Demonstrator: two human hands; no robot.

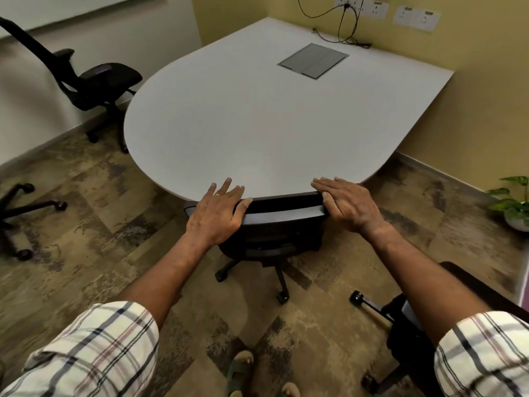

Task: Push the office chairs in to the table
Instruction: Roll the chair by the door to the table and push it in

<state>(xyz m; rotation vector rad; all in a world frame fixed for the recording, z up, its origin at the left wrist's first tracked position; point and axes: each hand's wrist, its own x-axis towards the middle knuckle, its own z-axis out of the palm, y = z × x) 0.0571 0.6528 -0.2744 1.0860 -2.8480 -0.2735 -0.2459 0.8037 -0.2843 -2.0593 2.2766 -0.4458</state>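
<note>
Head view of a person standing at the rounded end of a white table (257, 116). The nearest office chair (274, 224), black with a grey top bar, stands with its backrest against the table edge and its seat under the top; its castor base shows on the patterned carpet (114, 224). The left hand (217, 209) lies flat on the left end of the backrest top, fingers straight and reaching onto the table edge, thumb along the bar. The right hand (347, 206) lies the same way on the right end, fingers extended and gripping nothing. A second office chair (97, 81) stands by the left wall, its seat near the table's curved side but not under it. A third chair base (23, 207) sits well apart at the far left, and a fourth chair (415, 325) is just beside the person's right forearm. A grey cable hatch (313, 60) is set in the tabletop; a potted plant (512, 204) stands on the floor at right.
</note>
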